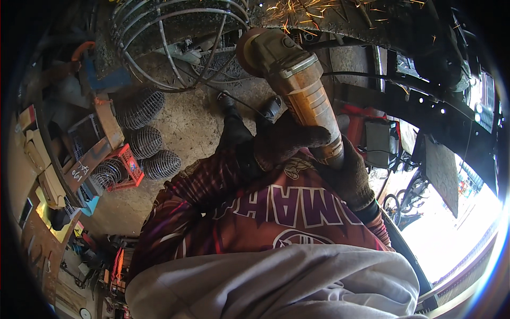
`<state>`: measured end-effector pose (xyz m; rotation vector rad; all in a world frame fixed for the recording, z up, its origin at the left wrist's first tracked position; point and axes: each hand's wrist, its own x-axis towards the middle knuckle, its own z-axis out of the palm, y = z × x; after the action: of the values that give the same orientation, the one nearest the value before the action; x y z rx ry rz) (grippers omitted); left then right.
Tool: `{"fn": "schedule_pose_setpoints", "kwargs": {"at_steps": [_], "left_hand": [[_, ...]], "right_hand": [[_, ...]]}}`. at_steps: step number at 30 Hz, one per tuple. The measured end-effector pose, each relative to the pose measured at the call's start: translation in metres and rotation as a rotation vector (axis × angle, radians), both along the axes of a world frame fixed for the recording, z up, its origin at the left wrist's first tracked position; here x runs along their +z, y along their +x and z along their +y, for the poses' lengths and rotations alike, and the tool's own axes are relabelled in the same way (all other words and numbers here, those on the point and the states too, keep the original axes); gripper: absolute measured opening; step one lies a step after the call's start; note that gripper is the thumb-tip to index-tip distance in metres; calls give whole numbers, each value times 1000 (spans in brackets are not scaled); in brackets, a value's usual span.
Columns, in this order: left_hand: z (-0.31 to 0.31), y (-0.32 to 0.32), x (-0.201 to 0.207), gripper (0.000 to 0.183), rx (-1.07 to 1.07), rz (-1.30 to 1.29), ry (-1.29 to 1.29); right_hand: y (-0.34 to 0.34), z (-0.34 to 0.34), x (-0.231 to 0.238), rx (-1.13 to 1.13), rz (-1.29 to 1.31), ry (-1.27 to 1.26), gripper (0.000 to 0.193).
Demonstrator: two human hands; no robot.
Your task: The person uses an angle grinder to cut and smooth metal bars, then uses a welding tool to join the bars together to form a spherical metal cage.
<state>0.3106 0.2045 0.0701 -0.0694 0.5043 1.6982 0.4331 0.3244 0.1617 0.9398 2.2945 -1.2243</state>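
An angle grinder (308,98) with a worn, rust-coloured body slants up and left in front of my torso. My left hand (287,141), in a dark knitted glove, is closed around its body. Lower down, my gloved right hand (350,178) wraps the rear end of the grinder. The grinding disc (248,52) is at the grinder head, close to the rim of a cage of bent metal rods (165,45). Orange sparks (297,10) fly over the dark worktop beyond the head. The exact contact point of the disc is hidden.
Several spiral wire cages (143,142) stand on the concrete floor at left, around a red plastic crate (132,166). A dark cable (239,98) crosses near my feet. Dark metal beams (404,106) and a bright opening lie to the right.
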Motion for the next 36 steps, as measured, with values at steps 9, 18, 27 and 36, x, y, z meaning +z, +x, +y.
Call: {"fn": "schedule_pose_setpoints", "kwargs": {"at_steps": [9,18,27,36], "left_hand": [[-2,-1,0,52,-44,97,-83],[3,7,-17,52,8,171,-17],[3,6,-13,52,21,117,34],[3,8,-20,48,43,167,41]], "right_hand": [[7,5,-5,6,-33,-25,65],[-2,2,2,-9,-41,-22,65],[5,1,-2,0,-36,-5,64],[1,0,1,-1,-34,-17,67]]}}
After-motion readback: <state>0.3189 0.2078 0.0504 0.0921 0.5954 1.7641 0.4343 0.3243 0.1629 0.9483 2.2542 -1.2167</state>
